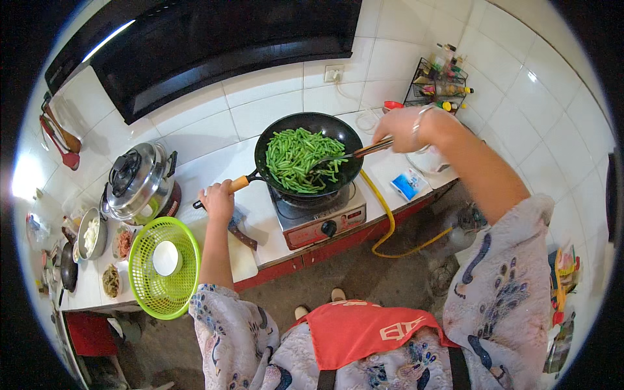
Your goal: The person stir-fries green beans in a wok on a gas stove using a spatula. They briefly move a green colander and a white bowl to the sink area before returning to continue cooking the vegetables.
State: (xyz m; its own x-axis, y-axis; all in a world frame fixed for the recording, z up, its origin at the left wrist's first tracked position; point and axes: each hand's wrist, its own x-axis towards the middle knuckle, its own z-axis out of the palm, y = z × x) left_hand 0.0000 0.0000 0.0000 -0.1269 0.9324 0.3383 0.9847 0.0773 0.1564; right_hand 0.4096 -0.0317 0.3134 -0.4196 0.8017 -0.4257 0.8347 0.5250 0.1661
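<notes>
My left hand (217,198) grips the wok (308,155) handle — beans (300,158) fill it. My right hand (404,127) clasps the spatula (348,156), tip among them.

Left hand (218,198) closed in a fist grip, forearm reaching straight out from near. Right hand (404,128) farther off, fingers curled shut, arm stretched and angled leftward.

Bright daylight from left, tile glare, fisheye-bent edges, dark corners

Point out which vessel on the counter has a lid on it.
The steel pot left of the wok: it alone has a lid. Wok, green colander and side bowls sit open.
</notes>
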